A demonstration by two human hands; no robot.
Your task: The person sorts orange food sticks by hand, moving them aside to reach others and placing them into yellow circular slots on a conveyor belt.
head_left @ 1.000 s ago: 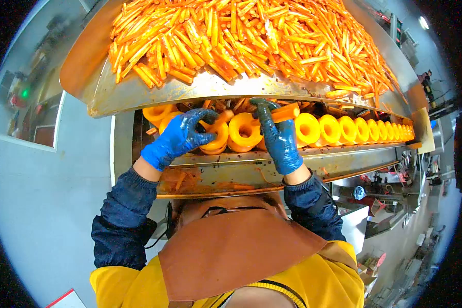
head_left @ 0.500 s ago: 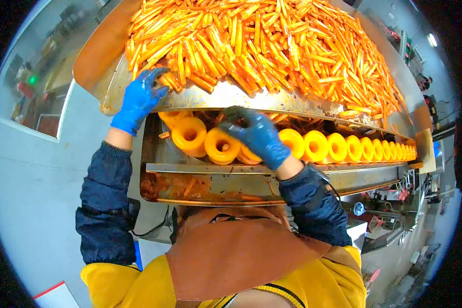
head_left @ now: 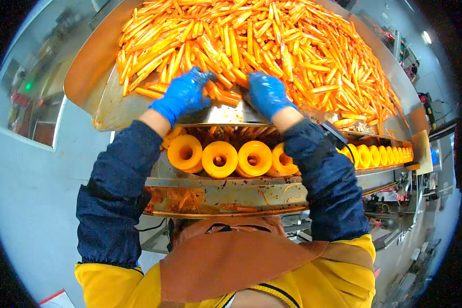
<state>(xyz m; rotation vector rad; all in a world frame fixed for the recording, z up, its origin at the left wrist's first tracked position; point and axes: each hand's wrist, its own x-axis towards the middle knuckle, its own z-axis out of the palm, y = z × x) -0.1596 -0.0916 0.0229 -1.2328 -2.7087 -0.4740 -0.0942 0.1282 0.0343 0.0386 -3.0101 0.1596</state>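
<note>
Both hands wear blue gloves at the near edge of a large heap of glossy orange sticks (head_left: 231,46). My left hand (head_left: 182,95) curls around a few sticks, fingers bent toward the right. Opposite it, my right hand (head_left: 269,95) is closed against the other ends of sticks between the hands; its thumb side is partly hidden. The heap lies on a metal tray (head_left: 105,105). Below the hands runs a row of yellow ring-mouthed cups (head_left: 185,152); the second cup (head_left: 219,159) shows a stick end inside. My right sleeve covers part of the row.
A metal trough (head_left: 226,197) with reddish residue runs along my side of the cup row. High metal side walls (head_left: 84,66) border the heap. A pale board (head_left: 421,151) stands at the row's right end.
My left hand has moved right along the heap's edge. My right hand has gone up from over the cups to the sticks, uncovering the third cup.
</note>
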